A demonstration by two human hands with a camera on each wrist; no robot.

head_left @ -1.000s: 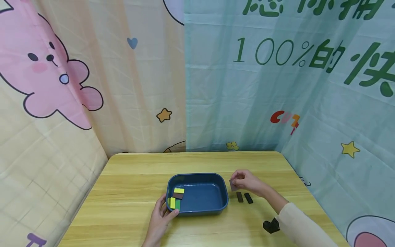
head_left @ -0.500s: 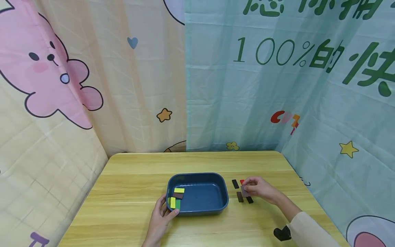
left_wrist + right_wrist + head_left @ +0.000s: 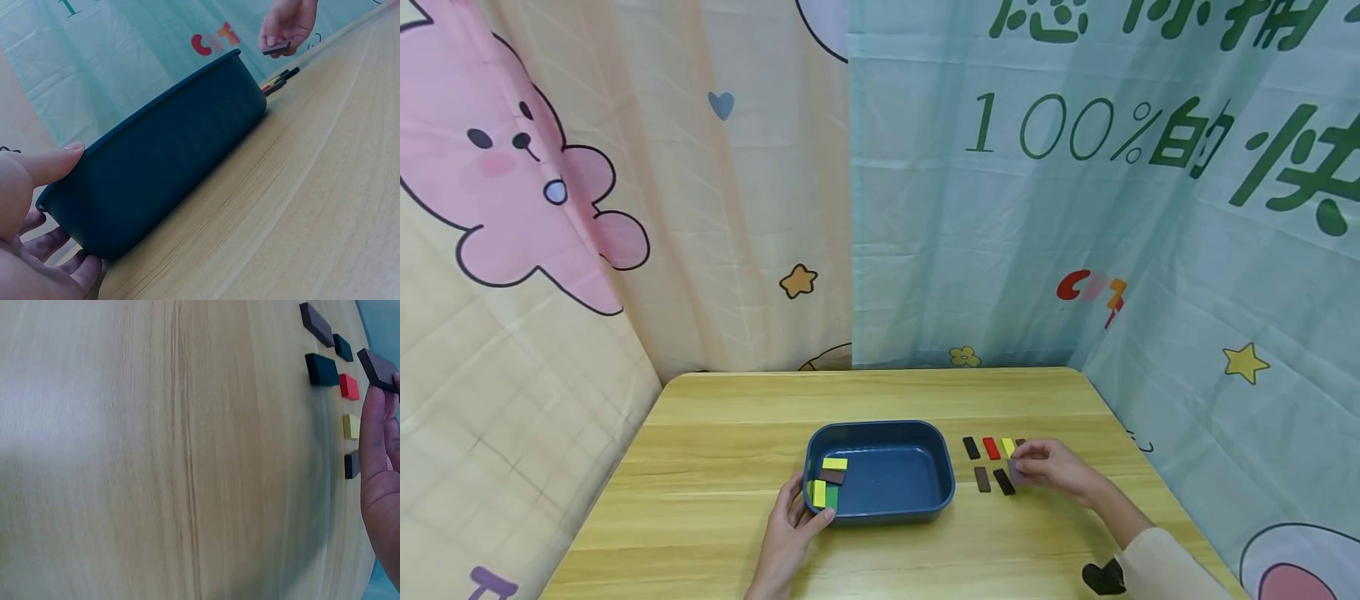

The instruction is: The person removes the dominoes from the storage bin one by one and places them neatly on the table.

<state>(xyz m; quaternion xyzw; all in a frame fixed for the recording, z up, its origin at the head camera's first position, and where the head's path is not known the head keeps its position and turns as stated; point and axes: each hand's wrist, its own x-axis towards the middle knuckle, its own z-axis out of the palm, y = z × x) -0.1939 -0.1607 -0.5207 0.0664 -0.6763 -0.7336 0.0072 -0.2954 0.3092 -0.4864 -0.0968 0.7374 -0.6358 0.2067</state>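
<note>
While left hand grips blue tray, right hand pinches brown block, partly hiding dark block behind.

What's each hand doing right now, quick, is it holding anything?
Left hand: holding the left end of the blue bin, thumb on its rim.
Right hand: pinching a brown block above the table.

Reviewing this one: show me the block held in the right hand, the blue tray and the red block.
Held block (image 3: pixel 383 366), right wrist view: its broad face.
Blue tray (image 3: pixel 895 482), head view: bare inner floor.
Red block (image 3: pixel 992 448), head view: its upper face.
</note>
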